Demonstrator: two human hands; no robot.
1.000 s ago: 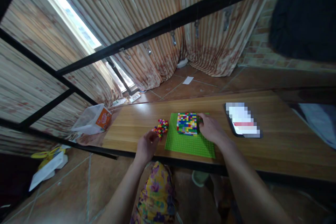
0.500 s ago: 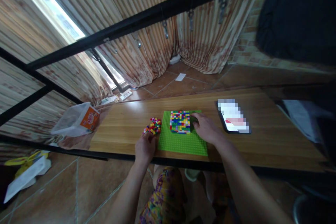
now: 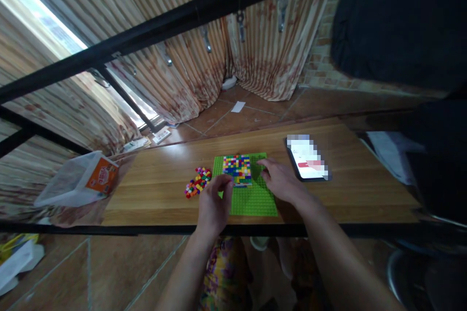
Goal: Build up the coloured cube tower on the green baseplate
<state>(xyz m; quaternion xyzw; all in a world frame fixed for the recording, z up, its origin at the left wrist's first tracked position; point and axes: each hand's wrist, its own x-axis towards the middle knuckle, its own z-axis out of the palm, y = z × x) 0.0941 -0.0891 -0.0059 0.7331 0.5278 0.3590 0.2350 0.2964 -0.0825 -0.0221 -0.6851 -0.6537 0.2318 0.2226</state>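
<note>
The left hand (image 3: 215, 206) is pinching thumb and fingers together over the near left corner of a block of small bricks (image 3: 237, 166); whether a brick is sitting between those fingertips I cannot tell. The right hand (image 3: 280, 180) is staying loosely curved and released, thumb and forefinger parted, hovering just beside the block's right side without seeming to touch it. The single multicoloured block is lying between the two hands, slightly beyond the left fingertips, and is standing on the far part of one green baseplate (image 3: 255, 201). Just left of the baseplate, beyond the left hand, one pile of loose bricks (image 3: 198, 182) is spreading over the wooden table (image 3: 156, 180), its pieces too small and crowded to count. One phone (image 3: 308, 158) is lying beyond the right hand to the right, its screen lit and partly blurred. Past the table's left end, one clear plastic box (image 3: 65, 182) is showing one orange label (image 3: 102, 176); I cannot make out its contents. On the tiled floor farther off, one white sheet (image 3: 238, 106) is lying before the striped curtains (image 3: 260, 53).
</note>
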